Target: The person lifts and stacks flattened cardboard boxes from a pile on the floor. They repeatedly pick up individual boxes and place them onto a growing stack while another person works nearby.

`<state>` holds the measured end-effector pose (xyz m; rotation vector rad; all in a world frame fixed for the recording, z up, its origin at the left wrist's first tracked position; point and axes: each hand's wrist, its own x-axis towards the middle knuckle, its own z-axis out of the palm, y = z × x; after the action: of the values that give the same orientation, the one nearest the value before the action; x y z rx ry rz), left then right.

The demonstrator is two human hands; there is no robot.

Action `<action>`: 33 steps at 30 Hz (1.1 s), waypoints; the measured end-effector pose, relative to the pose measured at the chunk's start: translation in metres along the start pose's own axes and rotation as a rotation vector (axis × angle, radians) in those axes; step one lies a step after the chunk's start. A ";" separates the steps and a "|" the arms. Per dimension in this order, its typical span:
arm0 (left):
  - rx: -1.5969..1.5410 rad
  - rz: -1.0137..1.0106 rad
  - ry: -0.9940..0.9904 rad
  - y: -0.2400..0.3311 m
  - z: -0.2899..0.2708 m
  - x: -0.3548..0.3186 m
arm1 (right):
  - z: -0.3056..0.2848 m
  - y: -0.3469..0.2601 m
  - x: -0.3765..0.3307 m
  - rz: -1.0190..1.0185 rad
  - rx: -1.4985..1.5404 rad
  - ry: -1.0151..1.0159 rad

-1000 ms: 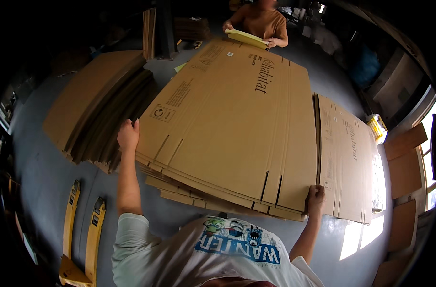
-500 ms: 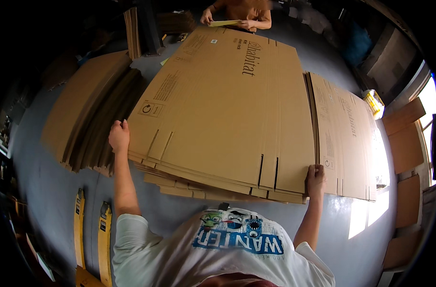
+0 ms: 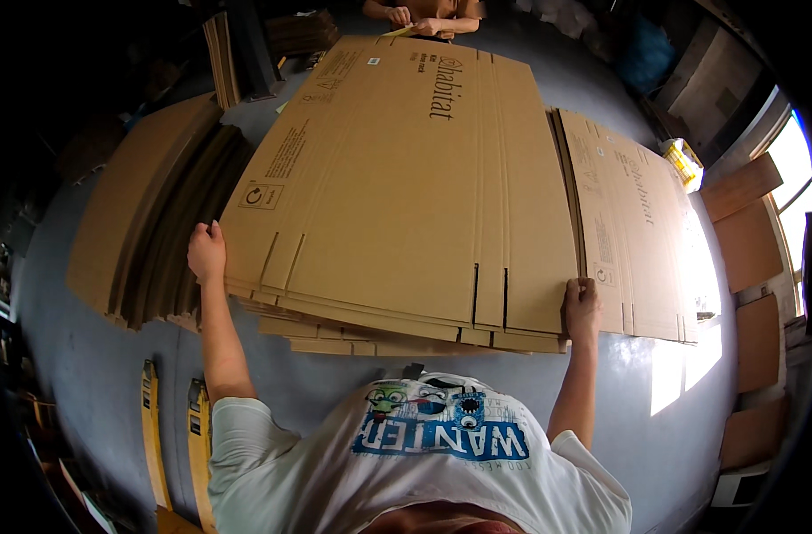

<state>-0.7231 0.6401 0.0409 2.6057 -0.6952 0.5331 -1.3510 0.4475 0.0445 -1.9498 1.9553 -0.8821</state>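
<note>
A large brown flattened cardboard box [image 3: 397, 196], printed in dark ink, lies on top of a stack of similar sheets in front of me. At its near left corner my left hand [image 3: 207, 252] is closed on the edge, thumb up. My right hand [image 3: 582, 307] grips the near right edge, fingers curled and partly hidden by the board. Just below the top sheet, other layers of the stack [image 3: 361, 341] stick out unevenly toward me. Both arms reach forward, spread wide.
To the left stands a stack of cardboard [image 3: 148, 196]; to the right lies another stack of printed flat boxes [image 3: 633, 222]. Yellow pallet-jack forks [image 3: 154, 436] rest on the grey floor at lower left. Across the stack, a person [image 3: 424, 20] handles a yellow strip.
The whole view has shifted slightly, so the stacks sit higher and further left. Both my hands keep their hold on the box. The other person's hands have moved on the yellow strip.
</note>
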 end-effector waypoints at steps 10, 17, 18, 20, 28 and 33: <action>-0.020 -0.007 0.052 0.000 0.001 -0.001 | -0.005 -0.008 -0.003 0.014 -0.021 -0.019; -0.049 -0.025 0.034 0.000 0.000 0.000 | -0.002 -0.006 -0.002 0.009 -0.063 -0.002; -0.051 -0.035 0.032 -0.001 0.000 0.000 | -0.002 -0.007 -0.002 0.013 -0.068 -0.006; -0.061 -0.025 0.023 -0.004 0.000 0.001 | -0.002 -0.008 -0.002 0.025 -0.056 -0.021; -0.047 -0.036 0.026 0.003 -0.002 -0.002 | -0.002 0.000 -0.001 -0.001 -0.028 -0.020; -0.175 -0.014 -0.004 -0.005 0.003 0.006 | -0.019 0.007 0.011 0.072 0.327 -0.207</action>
<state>-0.7151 0.6406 0.0396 2.4480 -0.6924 0.4418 -1.3687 0.4414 0.0578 -1.6992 1.6377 -0.8778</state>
